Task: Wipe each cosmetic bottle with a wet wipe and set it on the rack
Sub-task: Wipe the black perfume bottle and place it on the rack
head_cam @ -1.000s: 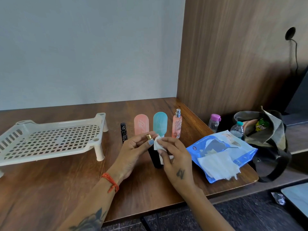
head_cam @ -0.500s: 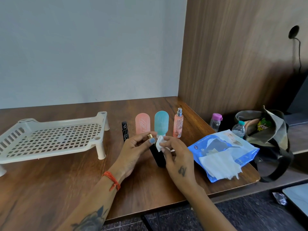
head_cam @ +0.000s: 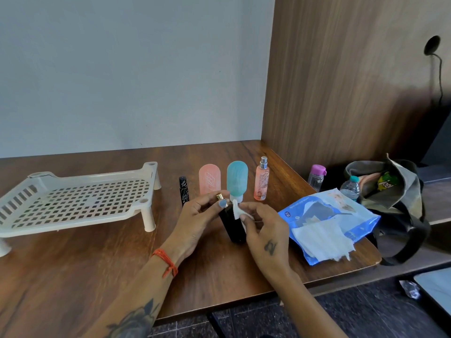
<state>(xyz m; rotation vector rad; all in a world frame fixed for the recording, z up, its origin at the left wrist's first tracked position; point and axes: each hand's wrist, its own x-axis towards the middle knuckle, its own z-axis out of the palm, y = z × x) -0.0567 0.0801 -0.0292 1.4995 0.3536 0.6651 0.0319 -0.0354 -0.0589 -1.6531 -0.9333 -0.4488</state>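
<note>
Black bottle [head_cam: 231,226] pinched by left hand [head_cam: 195,222], right hand [head_cam: 264,234] pressing wipe [head_cam: 236,211].

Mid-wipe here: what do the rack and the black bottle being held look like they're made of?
The rack looks like moulded cream plastic with a matte finish: one-piece square grid, stubby legs. The black bottle, in the grip of the left hand, looks like glossy dark glass or hard plastic, hard to tell which. Its gold cap shines like metal or metallised plastic.
</note>
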